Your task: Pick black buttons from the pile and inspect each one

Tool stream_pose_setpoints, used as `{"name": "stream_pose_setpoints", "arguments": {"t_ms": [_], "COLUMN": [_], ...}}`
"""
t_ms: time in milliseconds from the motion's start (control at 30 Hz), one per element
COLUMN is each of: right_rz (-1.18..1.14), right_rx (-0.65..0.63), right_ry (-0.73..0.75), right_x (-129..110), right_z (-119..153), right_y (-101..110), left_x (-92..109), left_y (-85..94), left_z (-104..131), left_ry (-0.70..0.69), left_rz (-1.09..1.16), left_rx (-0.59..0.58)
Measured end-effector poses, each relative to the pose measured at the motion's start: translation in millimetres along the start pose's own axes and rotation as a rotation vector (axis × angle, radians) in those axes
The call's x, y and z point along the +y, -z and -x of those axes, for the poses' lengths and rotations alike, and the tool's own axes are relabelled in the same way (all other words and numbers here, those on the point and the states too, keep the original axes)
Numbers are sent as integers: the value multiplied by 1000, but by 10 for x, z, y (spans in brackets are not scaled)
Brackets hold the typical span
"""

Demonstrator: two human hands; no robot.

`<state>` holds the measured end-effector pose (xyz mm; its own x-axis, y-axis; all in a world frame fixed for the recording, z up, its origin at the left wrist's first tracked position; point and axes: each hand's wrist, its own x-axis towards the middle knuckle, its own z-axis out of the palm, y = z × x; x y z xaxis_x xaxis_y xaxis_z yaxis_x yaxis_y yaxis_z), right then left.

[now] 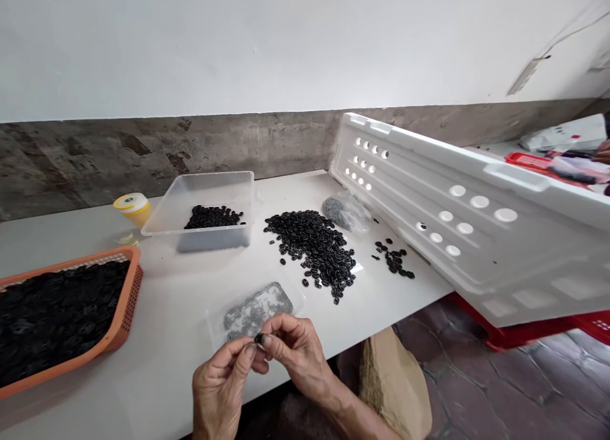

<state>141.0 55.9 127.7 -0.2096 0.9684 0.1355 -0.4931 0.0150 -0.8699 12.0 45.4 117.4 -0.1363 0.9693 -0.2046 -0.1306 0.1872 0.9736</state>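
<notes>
Left hand (222,376) and right hand (302,360) both have fingers clamped on a small black piece (258,338) near the grey bits (267,300) on the bench (164,338), where a slipping fingertip grip could drop it.

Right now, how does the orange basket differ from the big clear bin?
The orange basket has perforated sides; the clear bin has see-through ones. The basket is filled close to its rim with black pieces, while the bin holds a low pile. The basket runs out of view; the bin shows whole. Both stand on the table.
</notes>
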Motion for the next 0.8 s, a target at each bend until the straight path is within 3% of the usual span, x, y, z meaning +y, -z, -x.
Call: {"name": "stream_pose_setpoints", "arguments": {"t_ms": [267, 500, 633, 800], "right_rz": [33, 369, 355, 330], "right_rx": [-4, 109, 108, 122], "right_ry": [-12, 37, 34, -27], "right_x": [58, 120, 158, 175], "right_z": [33, 100, 94, 21], "right_y": [38, 57, 35, 93], "left_x": [51, 14, -21, 14], "left_y": [-17, -5, -30, -22], "left_z": [18, 44, 33, -52], "left_ry": [-33, -136, -181, -175], "left_rz": [-52, -172, -222, -234], "left_rx": [23, 75, 122, 58]}}
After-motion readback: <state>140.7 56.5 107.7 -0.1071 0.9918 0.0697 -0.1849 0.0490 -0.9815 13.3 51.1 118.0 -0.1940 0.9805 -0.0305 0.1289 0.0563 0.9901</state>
